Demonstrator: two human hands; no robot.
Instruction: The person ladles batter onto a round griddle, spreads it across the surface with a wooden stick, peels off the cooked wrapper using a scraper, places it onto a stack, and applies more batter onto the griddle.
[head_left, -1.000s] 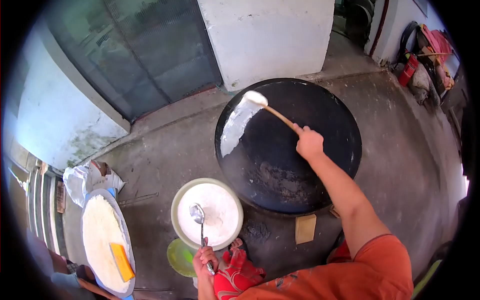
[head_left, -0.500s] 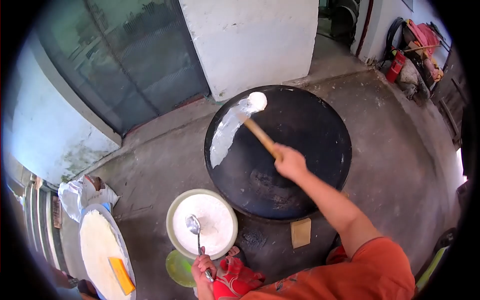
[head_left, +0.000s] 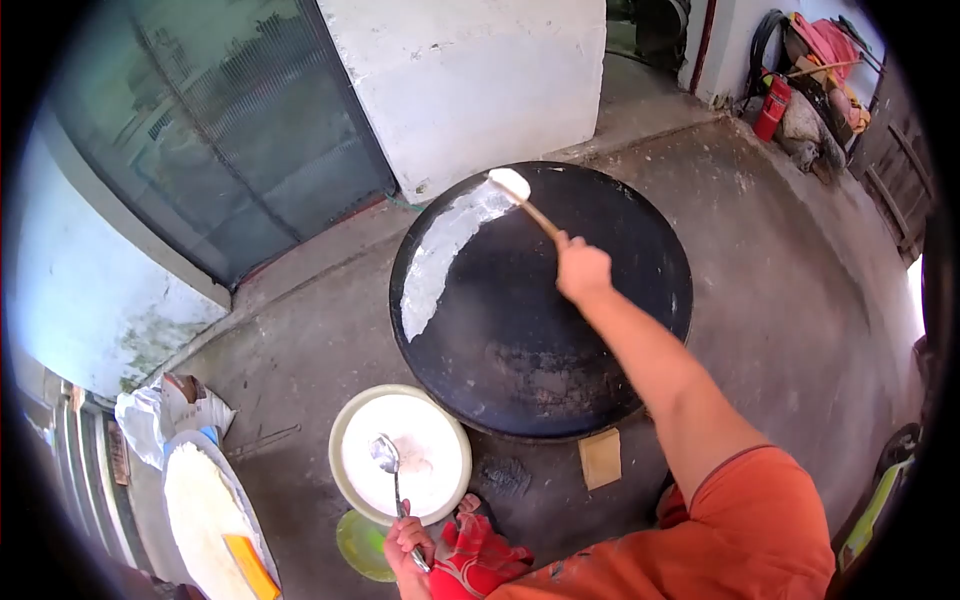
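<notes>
A large round black griddle (head_left: 590, 300) carries a curved strip of thin white batter (head_left: 438, 262) along its upper left edge. My right hand (head_left: 584, 270) is closed around the handle of a wooden spreader (head_left: 538, 217), whose end touches a white lump of batter (head_left: 510, 183) near the griddle's far rim. Lower left of the griddle, a pale basin (head_left: 466, 455) holds white batter. My left hand (head_left: 408, 540) grips a metal ladle (head_left: 396, 485), its bowl over the basin.
An oval tray (head_left: 262, 540) with white sheets and an orange scraper (head_left: 250, 566) lies at lower left. A green bowl (head_left: 366, 548) sits below the basin, a wooden block (head_left: 600, 459) by the griddle. A red extinguisher (head_left: 771, 108) stands upper right.
The batter strip has grown longer along the far rim, towards the right. My right hand has moved the spreader back and then onto the lump again. The camera view has shifted.
</notes>
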